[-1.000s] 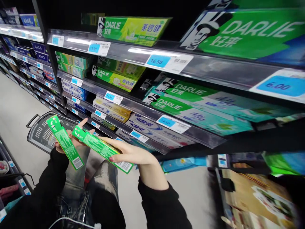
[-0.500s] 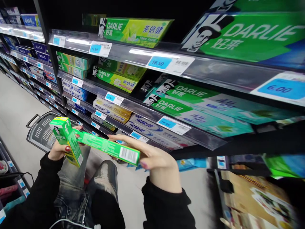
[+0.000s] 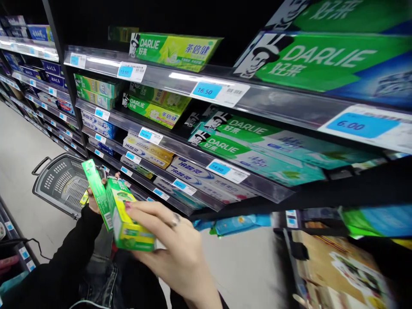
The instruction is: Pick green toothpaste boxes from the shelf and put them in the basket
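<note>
My right hand (image 3: 170,249) is closed around a green and yellow toothpaste box (image 3: 127,219), held end-on toward me in the lower middle. My left hand (image 3: 95,201), mostly hidden behind its box, grips a second green toothpaste box (image 3: 96,193) held upright just to the left. The two boxes sit side by side, almost touching. Both sleeves are black. Beyond the hands, a grey shopping basket (image 3: 58,182) stands on the floor.
Black shelves (image 3: 225,92) packed with Darlie toothpaste boxes (image 3: 251,141) and blue price tags (image 3: 206,91) rise on the right. The pale aisle floor (image 3: 22,150) runs off to the left. A lower shelf with packages (image 3: 347,262) sits at bottom right.
My right hand has turned its box from lying crosswise to pointing end-on at me and drawn it nearer. The left box has been tilted more upright, closer to the right one.
</note>
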A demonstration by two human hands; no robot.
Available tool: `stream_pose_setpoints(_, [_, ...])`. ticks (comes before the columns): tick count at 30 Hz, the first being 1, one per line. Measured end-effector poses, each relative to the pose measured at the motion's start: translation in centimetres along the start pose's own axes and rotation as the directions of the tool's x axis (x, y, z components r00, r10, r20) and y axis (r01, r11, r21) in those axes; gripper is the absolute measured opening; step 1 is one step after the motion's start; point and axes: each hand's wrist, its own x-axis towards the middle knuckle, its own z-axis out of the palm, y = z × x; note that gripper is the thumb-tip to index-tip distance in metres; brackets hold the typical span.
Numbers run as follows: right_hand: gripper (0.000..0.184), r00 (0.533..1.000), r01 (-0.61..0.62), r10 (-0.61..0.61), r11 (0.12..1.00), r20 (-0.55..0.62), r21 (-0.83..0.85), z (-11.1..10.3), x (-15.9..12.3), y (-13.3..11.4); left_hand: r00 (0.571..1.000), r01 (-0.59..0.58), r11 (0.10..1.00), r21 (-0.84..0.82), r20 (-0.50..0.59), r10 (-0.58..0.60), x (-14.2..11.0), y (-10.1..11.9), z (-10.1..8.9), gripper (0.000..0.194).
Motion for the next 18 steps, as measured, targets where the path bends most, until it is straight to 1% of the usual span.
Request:
stream_pose_setpoints(2, [0.039, 0.995, -0.066, 0.067, 0.998, -0.071, 0.022, -0.9, -1.5, 1.4, 0.995, -0.076, 0.991, -0.108, 0.059, 0.082, -1.1, 1.8, 0.4, 0.063])
stream_pose_setpoints(3, [0.042, 0.988, -0.100, 0.104, 0.994, -0.118, 0.043, -1.3, -2.3, 2.1, 0.990, -0.111, 0.985, -0.131, 0.071, 0.121, -1.7, 2.7, 0.5, 0.059])
stream_pose_setpoints(5, [0.045, 0.969, -0.136, 0.153, 0.986, -0.195, 0.099, -2.0, -3.5, 3.5, 0.981, -0.167, 0.981, -0.101, 0.087, 0.176, -3.0, 4.5, 0.8, 0.053])
stream_pose_setpoints(7, [0.044, 0.953, -0.144, 0.185, 0.974, -0.240, 0.176, -2.2, -4.3, 4.9, 0.971, -0.194, 0.980, -0.040, 0.137, 0.198, -4.1, 5.7, 1.2, 0.048])
stream_pose_setpoints(8, [0.043, 0.945, -0.153, 0.207, 0.964, -0.255, 0.218, -2.1, -4.6, 5.7, 0.966, -0.196, 0.980, -0.025, 0.167, 0.198, -4.6, 6.1, 1.5, 0.047])
stream_pose_setpoints(10, [0.040, 0.926, -0.165, 0.253, 0.939, -0.279, 0.302, -1.5, -4.9, 7.5, 0.950, -0.196, 0.979, -0.050, 0.239, 0.203, -5.3, 6.4, 2.3, 0.045])
stream_pose_setpoints(12, [0.038, 0.904, -0.180, 0.310, 0.900, -0.294, 0.397, -0.3, -5.2, 9.6, 0.935, -0.184, 0.978, -0.096, 0.290, 0.204, -6.2, 6.4, 3.9, 0.038])
stream_pose_setpoints(13, [0.037, 0.889, -0.192, 0.353, 0.865, -0.292, 0.463, 0.5, -5.3, 10.7, 0.932, -0.169, 0.981, -0.101, 0.308, 0.192, -6.8, 6.4, 5.0, 0.031])
stream_pose_setpoints(14, [0.037, 0.869, -0.206, 0.410, 0.808, -0.276, 0.552, 1.3, -5.4, 11.7, 0.942, -0.138, 0.987, -0.077, 0.299, 0.155, -7.4, 6.3, 6.2, 0.024])
stream_pose_setpoints(15, [0.036, 0.844, -0.221, 0.476, 0.727, -0.246, 0.650, 2.2, -5.5, 12.6, 0.954, -0.108, 0.993, -0.043, 0.277, 0.115, -8.1, 6.3, 7.6, 0.017])
stream_pose_setpoints(17, [0.033, 0.802, -0.244, 0.576, 0.560, -0.160, 0.792, 3.8, -5.4, 13.8, 0.958, -0.069, 0.998, -0.010, 0.278, 0.069, -9.3, 6.3, 10.3, 0.020])
stream_pose_setpoints(18, [0.032, 0.790, -0.251, 0.600, 0.505, -0.127, 0.826, 4.5, -5.3, 14.1, 0.955, -0.071, 0.997, -0.004, 0.290, 0.069, -9.8, 6.3, 11.4, 0.025])
